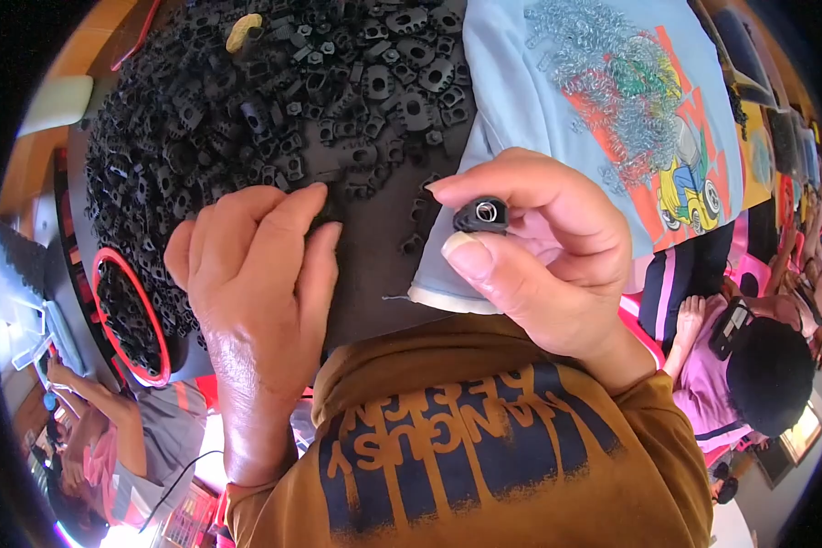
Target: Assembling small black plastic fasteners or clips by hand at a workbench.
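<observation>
My right hand point(557, 256) pinches a small black plastic piece point(470, 217) between thumb and forefinger. Inside its round opening sits a shiny metal coil spring point(486, 212). My left hand point(256, 247) is at the near edge of a heap of loose black plastic pieces point(192, 119), many of them toothed. Its thumb and forefinger close on a dark piece point(325, 216), mostly hidden by the fingers. To the right, a pile of small metal springs point(603, 82) lies on a light blue printed cloth point(511, 100).
The dark tabletop point(365, 283) shows between my hands. A yellowish oval object point(244, 33) lies on the heap. A red-rimmed container point(160, 342) of black pieces stands at the left edge. Other people sit at both sides, one in a pink top point(708, 388) at right.
</observation>
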The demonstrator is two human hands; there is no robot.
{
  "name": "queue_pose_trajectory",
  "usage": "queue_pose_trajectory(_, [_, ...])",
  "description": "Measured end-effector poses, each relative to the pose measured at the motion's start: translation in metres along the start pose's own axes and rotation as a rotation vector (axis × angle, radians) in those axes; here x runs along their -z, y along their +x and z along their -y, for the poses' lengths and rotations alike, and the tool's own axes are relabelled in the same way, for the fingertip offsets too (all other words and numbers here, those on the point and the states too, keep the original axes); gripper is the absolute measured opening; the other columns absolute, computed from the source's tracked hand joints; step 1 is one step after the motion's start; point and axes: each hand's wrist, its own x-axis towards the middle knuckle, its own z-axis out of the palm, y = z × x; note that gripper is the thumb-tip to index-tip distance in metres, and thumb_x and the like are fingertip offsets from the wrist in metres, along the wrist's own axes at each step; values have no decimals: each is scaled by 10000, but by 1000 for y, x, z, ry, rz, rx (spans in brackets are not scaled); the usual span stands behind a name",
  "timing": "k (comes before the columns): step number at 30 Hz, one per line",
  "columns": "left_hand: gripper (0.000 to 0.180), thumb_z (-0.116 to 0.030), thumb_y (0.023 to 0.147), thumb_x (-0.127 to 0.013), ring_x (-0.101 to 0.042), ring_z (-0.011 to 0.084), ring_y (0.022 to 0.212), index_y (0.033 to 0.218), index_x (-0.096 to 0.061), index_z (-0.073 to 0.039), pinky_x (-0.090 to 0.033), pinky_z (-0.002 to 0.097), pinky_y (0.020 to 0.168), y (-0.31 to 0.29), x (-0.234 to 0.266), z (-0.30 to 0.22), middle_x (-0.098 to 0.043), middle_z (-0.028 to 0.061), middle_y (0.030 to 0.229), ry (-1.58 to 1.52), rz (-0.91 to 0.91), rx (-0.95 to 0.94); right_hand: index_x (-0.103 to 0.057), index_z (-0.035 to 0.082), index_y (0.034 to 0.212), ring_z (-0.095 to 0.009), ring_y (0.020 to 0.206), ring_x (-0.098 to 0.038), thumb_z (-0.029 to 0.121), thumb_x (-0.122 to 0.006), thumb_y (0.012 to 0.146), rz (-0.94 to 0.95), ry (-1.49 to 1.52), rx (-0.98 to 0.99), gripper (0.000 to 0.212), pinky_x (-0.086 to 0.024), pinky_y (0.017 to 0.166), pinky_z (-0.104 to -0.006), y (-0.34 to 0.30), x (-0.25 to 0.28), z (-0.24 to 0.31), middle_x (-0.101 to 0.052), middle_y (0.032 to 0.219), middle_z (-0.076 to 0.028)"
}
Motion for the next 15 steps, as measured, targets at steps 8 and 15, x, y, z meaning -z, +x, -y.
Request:
queue_pose_trajectory(8, [241,-75,700,-715,-555,220,822,937,-674,-72,-355,365,816,3,3,-2,-576,55,873,65,29,-19,-557,-41,1070,-82,819,-535,-95,-660,779,-62,210,-63,313,-427,767,-213,-2,-8,1,-604,941,-62])
queue_pose_trajectory(15, [168,-47,687,-701,-558,249,796,838,-628,-63,-364,365,801,12,2,2,-583,59,854,-63,40,-41,-612,10,948,-44,575,-509,-37,-695,784,-62,89,16,190,-391,509,-198,2,-14,-4,-547,698,8])
